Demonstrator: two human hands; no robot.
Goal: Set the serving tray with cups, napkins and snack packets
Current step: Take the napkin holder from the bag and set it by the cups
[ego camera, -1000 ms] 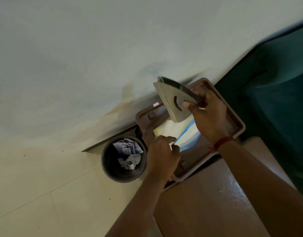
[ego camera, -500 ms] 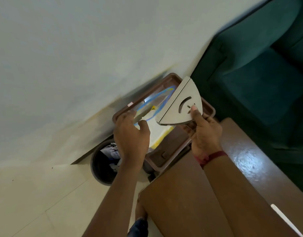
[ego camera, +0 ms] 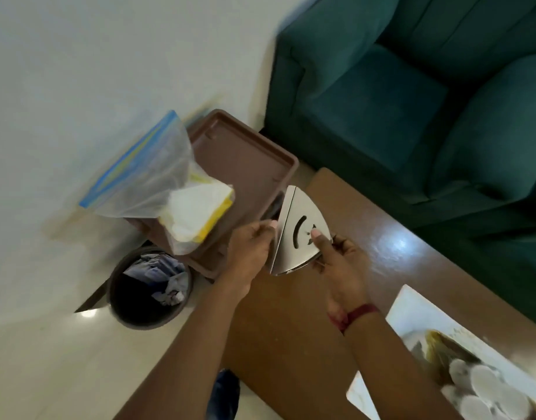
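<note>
A brown serving tray (ego camera: 254, 156) lies at the far end of the wooden table, beside the wall. In it stands a clear zip bag (ego camera: 151, 171) with white napkins (ego camera: 197, 207) inside. I hold a fan-shaped steel napkin holder (ego camera: 297, 231) over the table's end, just to the right of the tray. My right hand (ego camera: 336, 256) grips its right side with the thumb on its face. My left hand (ego camera: 251, 247) holds its left edge. A white bag of stacked cups (ego camera: 485, 386) lies on the table at the lower right.
A dark round waste bin (ego camera: 148, 286) with crumpled paper stands on the floor below the tray, left of the wooden table (ego camera: 291, 328). A green sofa (ego camera: 412, 101) fills the upper right. A pale wall (ego camera: 94, 71) is at the left.
My left hand let go of the zip bag, which now stands in the tray, and moved onto the napkin holder. The holder came down toward the table. The view swung right.
</note>
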